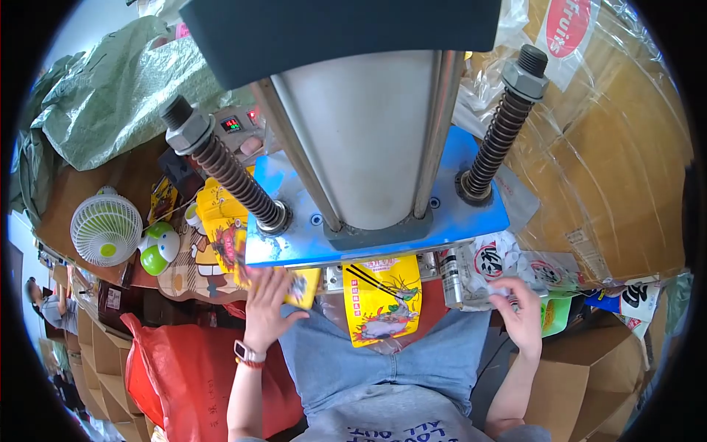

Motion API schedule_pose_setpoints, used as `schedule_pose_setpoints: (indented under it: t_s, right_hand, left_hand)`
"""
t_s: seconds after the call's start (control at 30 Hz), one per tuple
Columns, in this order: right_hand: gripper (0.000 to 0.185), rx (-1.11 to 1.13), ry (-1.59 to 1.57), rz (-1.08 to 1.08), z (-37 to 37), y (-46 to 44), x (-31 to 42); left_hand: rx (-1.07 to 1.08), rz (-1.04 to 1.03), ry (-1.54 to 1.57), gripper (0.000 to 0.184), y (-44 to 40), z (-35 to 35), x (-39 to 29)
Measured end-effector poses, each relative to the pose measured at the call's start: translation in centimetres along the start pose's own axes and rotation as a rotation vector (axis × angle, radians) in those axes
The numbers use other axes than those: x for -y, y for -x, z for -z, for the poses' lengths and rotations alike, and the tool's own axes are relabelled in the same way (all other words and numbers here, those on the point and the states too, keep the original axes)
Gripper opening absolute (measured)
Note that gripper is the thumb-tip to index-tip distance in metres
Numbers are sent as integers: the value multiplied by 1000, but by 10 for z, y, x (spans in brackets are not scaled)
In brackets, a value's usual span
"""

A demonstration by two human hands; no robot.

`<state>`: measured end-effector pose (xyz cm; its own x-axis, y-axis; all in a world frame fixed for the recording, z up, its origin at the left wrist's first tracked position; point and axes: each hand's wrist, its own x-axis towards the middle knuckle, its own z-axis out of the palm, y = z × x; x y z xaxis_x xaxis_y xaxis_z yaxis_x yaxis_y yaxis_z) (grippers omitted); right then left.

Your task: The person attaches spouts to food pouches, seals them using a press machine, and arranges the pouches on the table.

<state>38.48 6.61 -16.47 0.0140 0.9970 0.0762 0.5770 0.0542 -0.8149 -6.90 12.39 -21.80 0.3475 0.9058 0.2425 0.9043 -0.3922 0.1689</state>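
My left hand [266, 306] is at the left front corner of the press, its fingers over a yellow printed pouch [302, 286] and its thumb held apart; the fingers partly hide this pouch. Another yellow pouch [381, 302], printed with chopsticks and food, hangs upright at the middle of the press's front edge, with neither hand on it. My right hand [520, 315] curls thumb and index finger towards each other at a pile of clear and white packets [490, 261] with black and red print. What lies between those fingertips is too small to make out.
A large press with a blue plate [294, 247] and spring rods [504, 132] fills the centre. Leftward are stacked yellow pouches [221, 210], a small fan [107, 230] and a red bag [199, 376]. Cardboard boxes [582, 368] and a green container [557, 313] are on the right.
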Motion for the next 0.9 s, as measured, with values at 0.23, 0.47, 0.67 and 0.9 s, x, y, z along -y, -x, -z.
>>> schedule_pose_setpoints:
  t_s: [0.23, 0.47, 0.67, 0.9]
  right_hand:
    - [39, -164, -86, 587, -46, 12, 105]
    - [39, 37, 151, 920, -98, -12, 108]
    - [36, 89, -220, 821, -80, -18, 113]
    - [46, -287, 43, 297, -47, -20, 82]
  left_hand:
    - [-296, 124, 392, 28, 16, 20, -40]
    - [-322, -141, 246, 40, 20, 59, -92]
    - [-59, -121, 768, 17, 1, 61, -117]
    - [228, 696, 1700, 19, -34, -15, -127]
